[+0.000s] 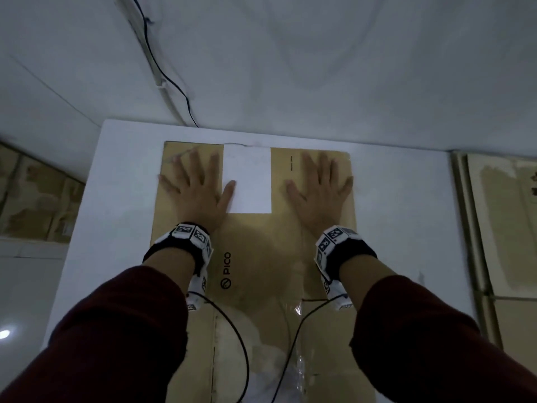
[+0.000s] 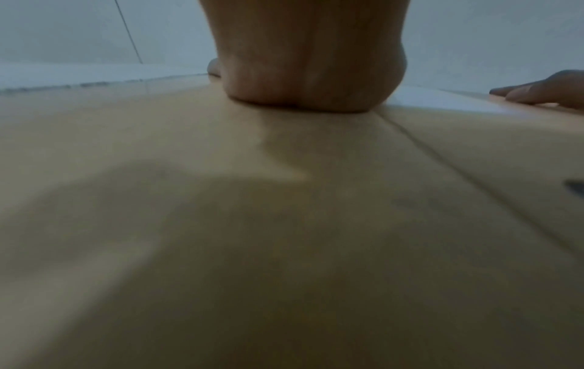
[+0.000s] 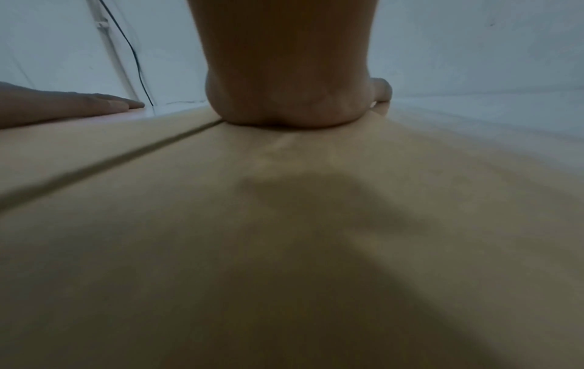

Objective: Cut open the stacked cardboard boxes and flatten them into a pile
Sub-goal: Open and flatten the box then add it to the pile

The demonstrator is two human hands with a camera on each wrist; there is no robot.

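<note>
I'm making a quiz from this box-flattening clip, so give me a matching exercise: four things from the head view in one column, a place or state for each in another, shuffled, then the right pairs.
Column 1
1. left hand
2. right hand
3. white label
4. black cable

Column 2
A. runs down the wall
B. stuck on the cardboard box between the hands
C. flat on the box, right of the label
D. flat on the box, thumb on the label's edge

Pairs: 1-D, 2-C, 3-B, 4-A
</note>
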